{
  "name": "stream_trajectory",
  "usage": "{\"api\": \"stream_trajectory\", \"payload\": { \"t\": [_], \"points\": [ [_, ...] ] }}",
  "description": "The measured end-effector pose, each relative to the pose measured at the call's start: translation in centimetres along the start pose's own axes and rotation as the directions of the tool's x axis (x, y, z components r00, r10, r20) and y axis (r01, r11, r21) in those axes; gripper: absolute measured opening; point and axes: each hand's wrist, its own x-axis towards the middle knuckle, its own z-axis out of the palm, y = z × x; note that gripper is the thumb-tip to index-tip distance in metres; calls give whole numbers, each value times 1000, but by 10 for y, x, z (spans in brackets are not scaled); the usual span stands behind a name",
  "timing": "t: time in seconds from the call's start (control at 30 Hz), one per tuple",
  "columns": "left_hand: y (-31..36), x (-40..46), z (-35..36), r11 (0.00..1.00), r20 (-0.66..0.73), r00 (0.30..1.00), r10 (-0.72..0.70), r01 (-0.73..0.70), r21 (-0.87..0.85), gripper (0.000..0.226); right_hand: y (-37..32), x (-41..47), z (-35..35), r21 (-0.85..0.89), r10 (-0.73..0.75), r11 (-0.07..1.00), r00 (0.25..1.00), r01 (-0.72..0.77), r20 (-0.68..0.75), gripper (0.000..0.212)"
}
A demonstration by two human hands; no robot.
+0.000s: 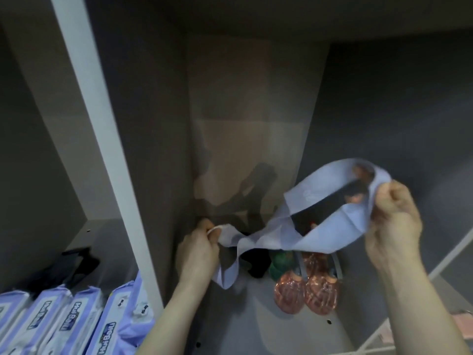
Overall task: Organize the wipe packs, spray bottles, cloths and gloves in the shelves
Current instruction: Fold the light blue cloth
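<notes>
A pale lavender cloth is stretched in the air inside the middle shelf compartment. My left hand pinches its lower left corner. My right hand grips its upper right edge, higher up. Under the cloth, spray bottles stand on the shelf floor: two copper-pink ones, a green one and a dark one. A black sprayer head shows behind the cloth. Several purple wipe packs stand in a row in the left compartment.
A white upright divider separates the left compartment from the middle one. A black object lies behind the wipe packs. The grey shelf floor shows small peg holes. A white shelf edge and something pink lie at the right.
</notes>
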Motion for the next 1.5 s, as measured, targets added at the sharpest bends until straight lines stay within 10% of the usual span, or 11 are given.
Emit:
{"api": "stream_trajectory", "payload": {
  "t": [0.13, 0.3, 0.43, 0.9, 1.1, 1.23, 1.5],
  "points": [
    [19, 4, -6, 877, -1, 998, -70, 62, -476, 9, 11, -9, 17, -114, 94, 991, 955, -65, 280, 20],
    [33, 2, -23, 118, 375, 915, -149, 393, -912, 47, 14, -14, 22, -129, 139, 987, 918, -97, 372, 22],
    [40, -10, -37, 226, 425, 903, 54, 404, -886, 34, 17, -20, 26, -147, 263, 964, 858, -220, 441, 35],
    [48, -32, -30, 580, 242, 963, 120, 130, -804, 20, 33, -43, 44, -113, 384, 915, 747, -388, 543, 50],
    [47, -41, -28, 579, 282, 919, 274, 76, -812, 39, 31, -45, 48, -168, 377, 925, 774, -341, 508, 49],
    [48, -35, -27, 508, 128, 987, 102, 59, -859, 13, 36, -46, 45, -161, 434, 900, 792, -406, 428, 38],
    [44, -32, -27, 694, 50, 968, 247, -141, -706, 50, 27, -45, 45, -343, 634, 773, 656, -534, 410, 25]
  ]
}}
